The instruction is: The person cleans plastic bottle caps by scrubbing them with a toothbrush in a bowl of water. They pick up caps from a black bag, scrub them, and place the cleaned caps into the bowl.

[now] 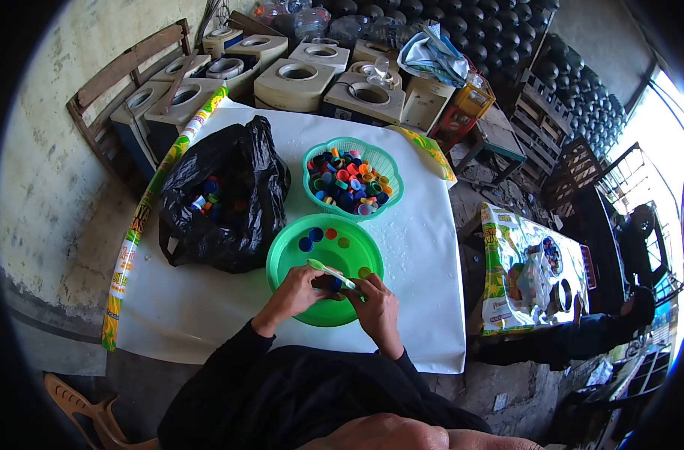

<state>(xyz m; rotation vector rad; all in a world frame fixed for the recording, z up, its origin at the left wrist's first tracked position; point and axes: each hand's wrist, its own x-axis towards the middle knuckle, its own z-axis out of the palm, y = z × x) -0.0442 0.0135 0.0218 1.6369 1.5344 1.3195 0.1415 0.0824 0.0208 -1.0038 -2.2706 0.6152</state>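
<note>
Both hands are over a green basin point(282, 262), which has several bottle caps point(306, 244) in blue, red and yellow-green inside. My right hand point(377, 306) is closed around a slim white and light-green brush point(333, 272) that looks like a toothbrush. It slants across toward the fingers of my left hand. Closed at the basin's near left side, my left hand point(294, 294) pinches a dark blue bottle cap point(336, 284), largely hidden by fingers and brush. Just behind the basin stands a mint-green basket point(390, 169) heaped with mixed-colour caps point(349, 180).
A black plastic bag point(244, 165) with caps inside lies left of the basin on the white-covered table point(424, 300). Old appliance housings point(293, 82) stand along the far edge. To the right, another person's legs point(537, 345) show beside a second table point(499, 247).
</note>
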